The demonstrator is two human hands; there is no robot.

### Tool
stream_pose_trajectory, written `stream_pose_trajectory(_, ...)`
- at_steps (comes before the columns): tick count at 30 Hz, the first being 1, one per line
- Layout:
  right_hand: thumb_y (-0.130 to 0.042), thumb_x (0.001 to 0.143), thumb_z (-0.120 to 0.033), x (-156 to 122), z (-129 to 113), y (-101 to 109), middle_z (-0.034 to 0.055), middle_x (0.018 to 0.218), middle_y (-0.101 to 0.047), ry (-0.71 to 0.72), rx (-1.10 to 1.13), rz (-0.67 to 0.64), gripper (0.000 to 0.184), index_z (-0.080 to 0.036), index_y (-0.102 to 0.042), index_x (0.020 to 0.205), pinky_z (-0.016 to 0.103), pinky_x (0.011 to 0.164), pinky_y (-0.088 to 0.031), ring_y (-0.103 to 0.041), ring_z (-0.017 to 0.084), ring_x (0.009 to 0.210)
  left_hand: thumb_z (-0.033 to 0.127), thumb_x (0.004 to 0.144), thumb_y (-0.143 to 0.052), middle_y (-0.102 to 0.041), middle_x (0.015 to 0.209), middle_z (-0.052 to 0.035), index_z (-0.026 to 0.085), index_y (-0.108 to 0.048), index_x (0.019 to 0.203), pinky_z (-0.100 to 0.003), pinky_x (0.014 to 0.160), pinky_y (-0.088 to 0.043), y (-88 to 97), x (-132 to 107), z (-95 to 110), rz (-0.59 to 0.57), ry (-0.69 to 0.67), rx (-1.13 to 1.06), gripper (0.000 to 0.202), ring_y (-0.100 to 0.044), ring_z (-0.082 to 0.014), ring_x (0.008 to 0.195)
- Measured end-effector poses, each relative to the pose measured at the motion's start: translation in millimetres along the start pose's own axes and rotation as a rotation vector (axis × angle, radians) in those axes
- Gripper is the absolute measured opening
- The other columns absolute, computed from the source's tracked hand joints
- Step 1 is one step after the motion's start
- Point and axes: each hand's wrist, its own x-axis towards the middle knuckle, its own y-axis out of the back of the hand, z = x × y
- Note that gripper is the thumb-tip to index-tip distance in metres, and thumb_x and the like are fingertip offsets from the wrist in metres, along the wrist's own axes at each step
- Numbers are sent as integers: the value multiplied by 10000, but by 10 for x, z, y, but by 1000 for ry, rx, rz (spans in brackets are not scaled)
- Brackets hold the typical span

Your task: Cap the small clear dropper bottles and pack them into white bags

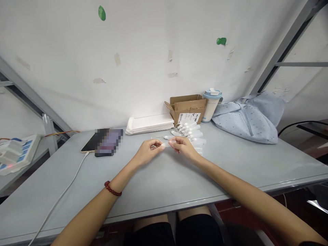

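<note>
My left hand (148, 151) and my right hand (186, 147) meet above the table's middle, thumbs and fingers pinched. Between them is a small translucent white piece (166, 144), gripped from both sides; its exact kind is too small to make out. Just beyond my right hand lies a pile of similar white translucent pieces (188, 128), some long and flat, some with rounded ends. A thin stem-like part (156, 137) shows behind my left fingers.
A stack of white envelopes (151, 123) lies by the wall beside an open cardboard box (189, 108). A lidded cup (211, 106) and a pale blue cloth bag (247, 118) stand to the right. Two phones (89, 141), one with a white cable (69, 186), rest at left near a power strip (19, 153).
</note>
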Motion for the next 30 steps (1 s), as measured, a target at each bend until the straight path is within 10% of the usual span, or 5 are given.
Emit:
stream_pose_trajectory(11,-594,725,-431,-12,-12,-14,-59,533,-470,68,-8,-29,345,-152,-604,928,252,508,-353,-449,95,471,542,759,-566,-567,613,-27,107,-641,745,-278,572,-435,-17,35,-69,-137,246,-286,442,-527,-125,552)
stream_pose_trajectory(24,-618,712,-432,-9,-4,-7,-61,477,-339,-65,112,-27,274,-168,-566,660,264,461,-227,-299,79,437,339,820,-504,-557,613,-6,169,-600,641,-261,635,-355,-71,-47,34,63,-159,371,265,-478,-149,622)
stream_pose_trajectory(30,-640,702,-481,-23,-31,-30,-53,510,-304,-121,251,-7,435,-194,-376,510,260,448,-208,-268,71,459,365,805,-524,-655,769,-49,189,-635,768,-280,698,-402,-119,-33,38,92,-129,322,211,-556,-189,736)
